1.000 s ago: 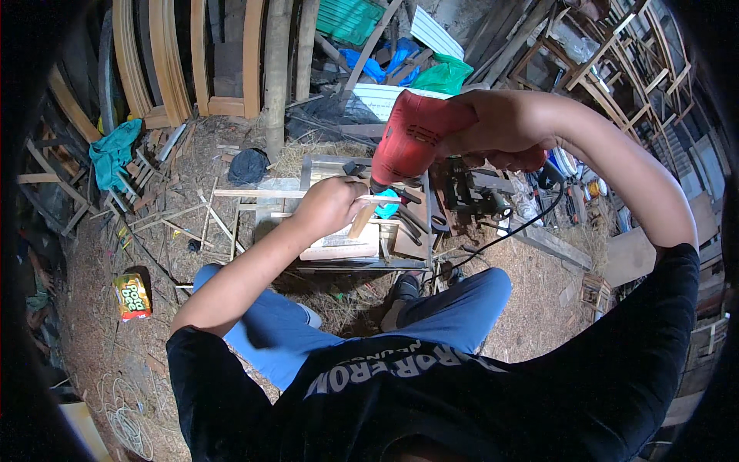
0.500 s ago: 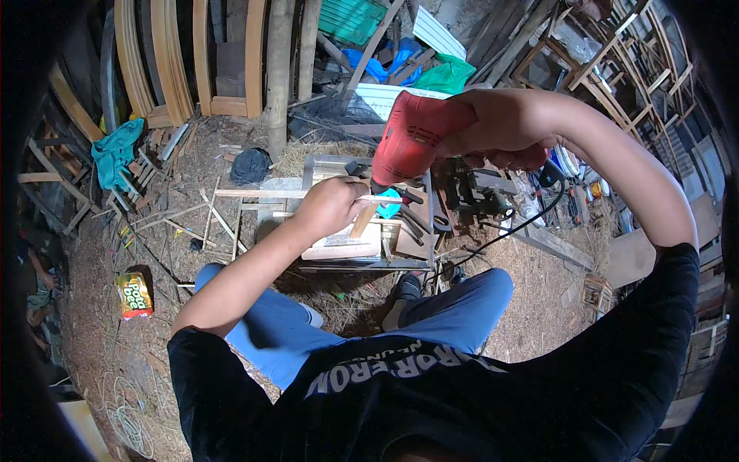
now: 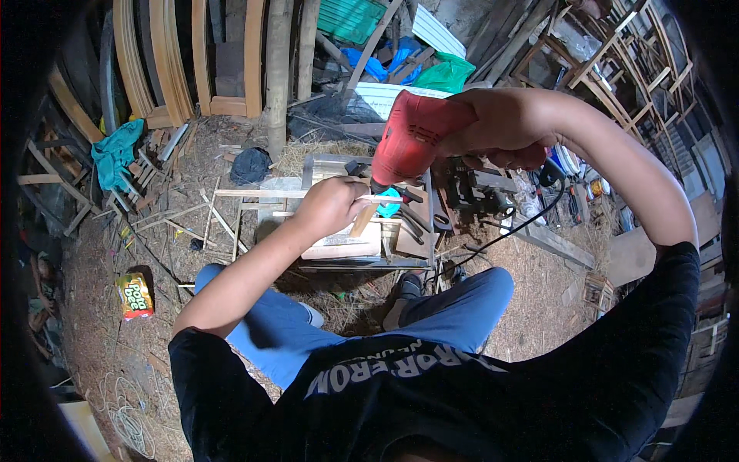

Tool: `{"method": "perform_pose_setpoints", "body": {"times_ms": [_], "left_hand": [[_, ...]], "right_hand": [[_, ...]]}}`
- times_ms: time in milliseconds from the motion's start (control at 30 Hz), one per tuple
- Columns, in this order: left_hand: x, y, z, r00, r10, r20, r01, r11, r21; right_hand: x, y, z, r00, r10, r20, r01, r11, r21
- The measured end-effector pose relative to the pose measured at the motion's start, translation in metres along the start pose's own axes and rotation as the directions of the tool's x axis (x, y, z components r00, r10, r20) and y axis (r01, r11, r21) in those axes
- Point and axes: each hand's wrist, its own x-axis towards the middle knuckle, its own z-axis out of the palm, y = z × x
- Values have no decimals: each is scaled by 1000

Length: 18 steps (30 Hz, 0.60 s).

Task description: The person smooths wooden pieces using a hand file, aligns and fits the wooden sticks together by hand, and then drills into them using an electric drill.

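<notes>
My right hand point(image 3: 496, 135) is closed round a red corded power drill point(image 3: 408, 135), held tilted with its dark nose down against a pale wooden strip point(image 3: 250, 192). My left hand point(image 3: 332, 202) grips that strip just left of the drill's nose, with a short wooden piece point(image 3: 362, 222) angled downward beneath it. Under both hands is a low metal-edged work surface point(image 3: 308, 165) carrying pale boards point(image 3: 339, 248), dark-handled tools point(image 3: 416, 227) and a cyan object point(image 3: 387, 203) I cannot make out fully. The drill bit's tip is hidden near my fingers.
A dark machine point(image 3: 477, 200) and black cord point(image 3: 531, 223) lie right of the work surface. Scrap sticks point(image 3: 177, 219), a teal cloth point(image 3: 115, 154) and a snack packet point(image 3: 135, 296) lie left. Curved timber frames point(image 3: 165, 54) stand behind. Part of a person point(image 3: 42, 300) shows at the far left edge.
</notes>
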Motion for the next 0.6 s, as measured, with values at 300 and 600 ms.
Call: {"method": "perform_pose_setpoints", "body": {"times_ms": [300, 600], "left_hand": [[-2, 0, -1, 999, 29, -34, -29, 1000, -2], [3, 8, -7, 1000, 19, 2, -19, 1000, 18]], "right_hand": [[7, 12, 1, 982, -186, 9, 186, 981, 50], [1, 15, 4, 986, -162, -23, 163, 984, 71]]}}
